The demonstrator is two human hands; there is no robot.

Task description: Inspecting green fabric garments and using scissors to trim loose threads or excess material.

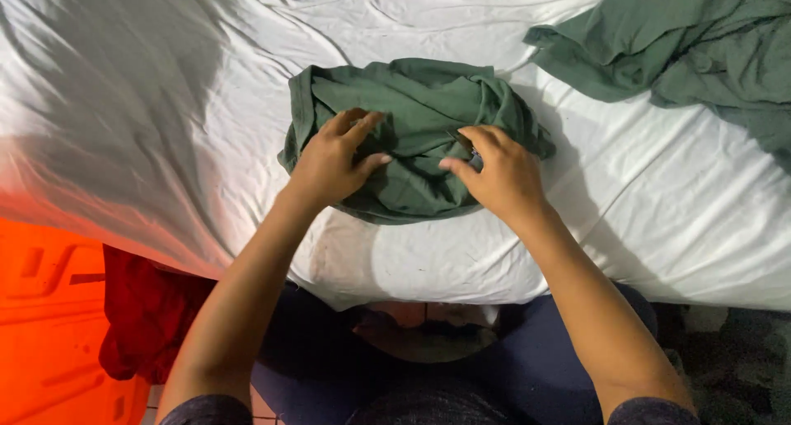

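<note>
One bunched green garment (420, 136) on the bed (165, 103) — both hands, left (329, 161) and right (498, 173), pinching its rumpled folds.

This looks like a bedroom in a home. A bed (165, 103) covered by a wrinkled white sheet (643, 202) fills most of the view. On the bed lie green garments (700, 46). Below the bed's near edge, to the left, red cloth (144, 318) hangs beside an orange plastic bin (41, 326).
</note>
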